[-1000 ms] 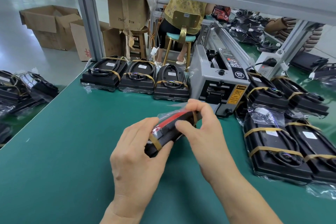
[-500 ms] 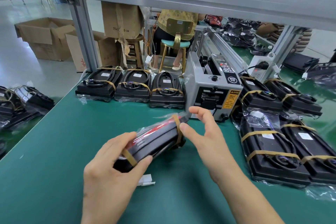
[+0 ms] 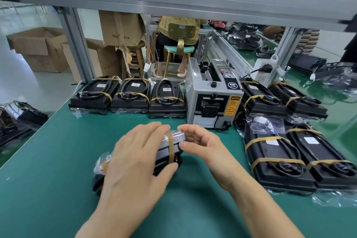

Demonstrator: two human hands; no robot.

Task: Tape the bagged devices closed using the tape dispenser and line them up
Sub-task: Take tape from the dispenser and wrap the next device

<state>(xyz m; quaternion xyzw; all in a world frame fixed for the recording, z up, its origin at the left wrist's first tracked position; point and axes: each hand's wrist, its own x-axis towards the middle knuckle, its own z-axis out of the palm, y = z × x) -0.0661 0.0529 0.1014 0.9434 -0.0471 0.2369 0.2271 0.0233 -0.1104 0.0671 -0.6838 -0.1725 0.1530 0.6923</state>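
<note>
- Green bench (image 3: 58,160); bore all items
- Tape dispenser (image 3: 213,100); stood just beyond the hands
- Row of three taped devices (image 3: 128,98); left of dispenser, one slot seemingly due next
- Bagged device (image 3: 168,152); on bench, tape band wrapped; step judged pressing-down
- Left hand (image 3: 135,164); fingers spread, clasping device
- Right hand (image 3: 201,145); fingertips curled, touching its taped end

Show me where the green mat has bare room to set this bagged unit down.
Bare mat lies left of the left hand, below the row of three taped units. Another open strip runs between both forearms, along the near edge. It is crowded right of the right hand, where taped units sit packed beside the tape dispenser.
</note>
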